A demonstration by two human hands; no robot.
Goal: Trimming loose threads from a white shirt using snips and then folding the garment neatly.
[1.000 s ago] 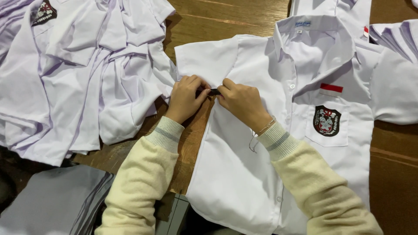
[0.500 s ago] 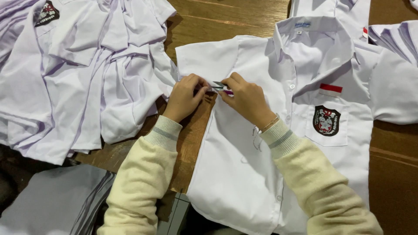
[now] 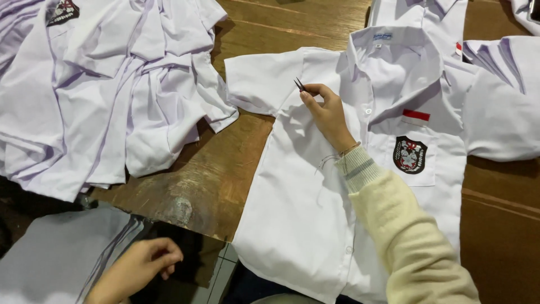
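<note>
1. Since 0.5 s ago, left hand (image 3: 140,264) has left the shirt — now low, off counter edge, fingers loosely curled, holding nothing.
2. Right hand (image 3: 329,115) grip narrow: pinches small dark snips (image 3: 299,85), tips up.
3. Snips sit above white shirt (image 3: 292,214), near its sleeve.
4. Shirt lies flat on wooden counter (image 3: 214,169); shirt pile (image 3: 101,95) to the left.

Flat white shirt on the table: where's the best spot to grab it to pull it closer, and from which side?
Pinch the white shirt at its bottom hem, from the near table edge: the hem overhangs the wooden table there, so fingers likely slip under. The right hand holds small snips higher up.
</note>
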